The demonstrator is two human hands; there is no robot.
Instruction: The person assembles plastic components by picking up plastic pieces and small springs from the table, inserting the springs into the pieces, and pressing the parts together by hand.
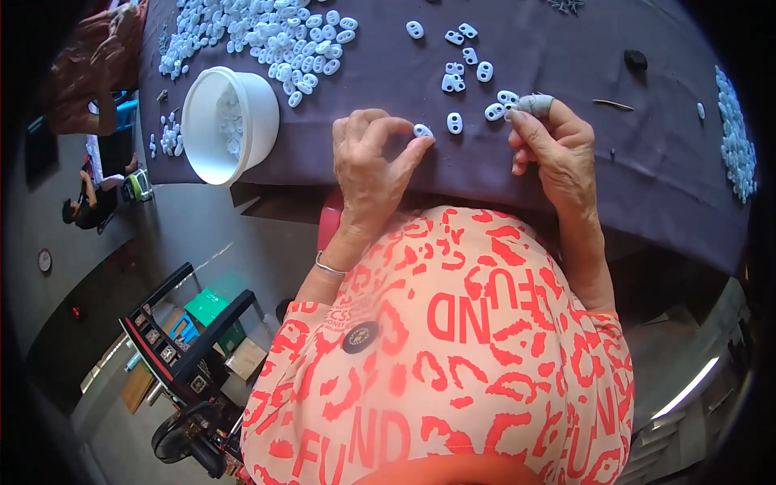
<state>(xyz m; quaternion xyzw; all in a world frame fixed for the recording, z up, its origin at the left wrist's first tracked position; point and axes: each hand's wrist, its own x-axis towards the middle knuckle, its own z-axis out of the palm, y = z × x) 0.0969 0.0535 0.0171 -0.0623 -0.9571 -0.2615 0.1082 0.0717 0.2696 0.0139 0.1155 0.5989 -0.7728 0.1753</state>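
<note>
My left hand [372,158] pinches a small white oval two-hole plastic piece [421,130] between thumb and forefinger, just over the dark tablecloth. To its right my right hand [556,144] is closed, thumb against a forefinger wrapped in a grey covering [535,105]. Its fingertips hide what they hold, if anything. Right beside them lie a two-hole piece [494,111] and another one [507,97]. Between my hands a single two-hole piece [454,123] rests on the cloth. Several more pieces [484,71] are scattered farther back.
A round white tub [257,121] with pale pieces inside stands on the left. Behind it spreads a large heap of white pieces [275,36]. Small pale parts [734,133] line the right edge. A dark lump [635,59] and a thin pointed brown sliver [613,104] lie back right.
</note>
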